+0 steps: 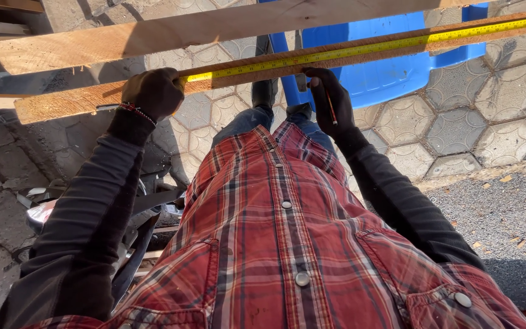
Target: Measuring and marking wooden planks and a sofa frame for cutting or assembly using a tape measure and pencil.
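Observation:
A long wooden plank (74, 100) runs across the view at waist height, rising to the right. A yellow tape measure blade (360, 49) lies stretched along its top edge. My left hand (152, 91) is closed over the tape's near end and presses it to the plank. My right hand (330, 97) holds a thin red pencil (332, 111) and rests its fingertips against the plank's lower edge, just below the tape. Both arms wear dark sleeves over a red plaid shirt.
A second, wider plank (171, 30) lies parallel behind the first. A blue plastic chair (385, 73) stands beyond the planks. Hexagonal paving (470, 116) covers the ground, with gravel (506, 219) at right. Dark metal tools (147, 213) lie low at left.

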